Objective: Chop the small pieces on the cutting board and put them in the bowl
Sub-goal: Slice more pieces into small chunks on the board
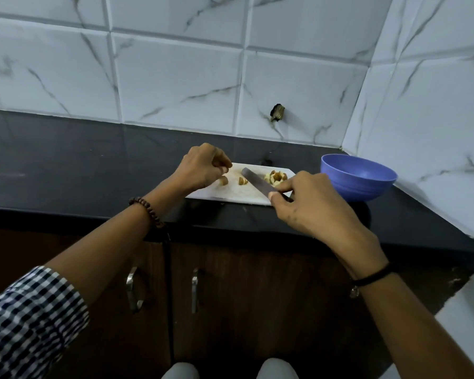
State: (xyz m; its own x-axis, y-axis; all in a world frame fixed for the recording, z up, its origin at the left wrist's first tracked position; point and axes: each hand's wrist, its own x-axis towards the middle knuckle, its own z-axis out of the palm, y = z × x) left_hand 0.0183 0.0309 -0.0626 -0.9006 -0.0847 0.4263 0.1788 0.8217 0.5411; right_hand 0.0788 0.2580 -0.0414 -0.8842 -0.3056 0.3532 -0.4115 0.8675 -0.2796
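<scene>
Two hands at one white cutting board (230,196), one blue bowl (359,177) just right of it.
The right hand (309,206) grips one knife (257,182); the left hand (201,166) curls over two loose pieces (224,181), hold unclear; one heap (275,177) lies beside the blade.

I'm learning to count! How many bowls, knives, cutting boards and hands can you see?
blue bowl: 1
knife: 1
cutting board: 1
hands: 2, the left hand and the right hand
Total: 5
</scene>
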